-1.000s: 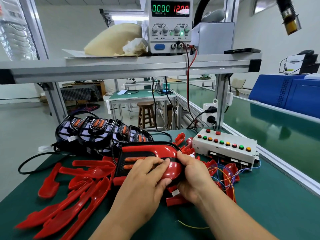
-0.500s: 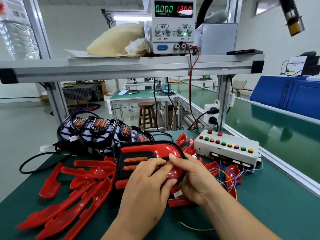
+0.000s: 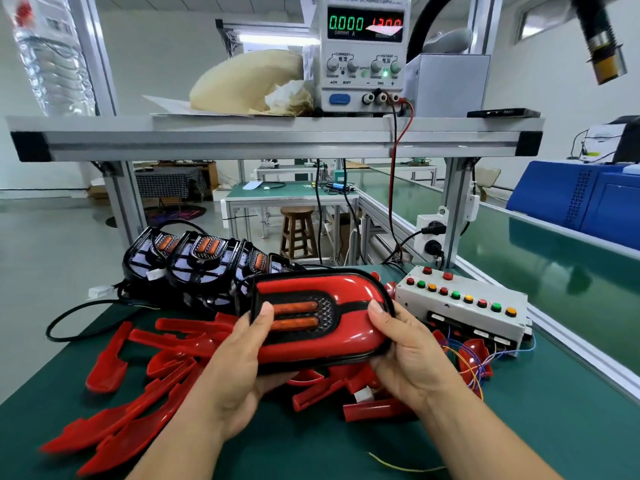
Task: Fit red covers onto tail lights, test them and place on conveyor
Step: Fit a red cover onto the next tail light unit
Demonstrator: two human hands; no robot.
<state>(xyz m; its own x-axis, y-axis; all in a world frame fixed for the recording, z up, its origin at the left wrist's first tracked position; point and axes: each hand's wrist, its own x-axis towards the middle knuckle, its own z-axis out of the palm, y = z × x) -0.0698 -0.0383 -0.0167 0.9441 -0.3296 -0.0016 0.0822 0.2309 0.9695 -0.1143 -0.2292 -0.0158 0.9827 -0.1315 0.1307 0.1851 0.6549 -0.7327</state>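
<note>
I hold a tail light (image 3: 322, 320) with a glossy red cover fitted over its black housing, lifted a little above the green bench. My left hand (image 3: 239, 372) grips its left end, thumb on the orange strips. My right hand (image 3: 405, 355) grips its right end, thumb on the red cover. Loose red covers (image 3: 138, 393) lie piled on the bench at the left and under the light. Uncovered black tail lights (image 3: 194, 261) stand in a row behind. A white test box (image 3: 464, 306) with coloured buttons sits to the right.
A power supply (image 3: 363, 53) reading 0.000 and 12.00 stands on the aluminium shelf (image 3: 277, 136) overhead, its red and black leads hanging down. The green conveyor (image 3: 554, 271) runs along the right side. Thin coloured wires (image 3: 471, 362) trail from the test box. A black cable (image 3: 79, 317) loops at left.
Both hands have shifted from pressing on top of the cover to gripping the light's two ends, and the light has risen and tilted to face me.
</note>
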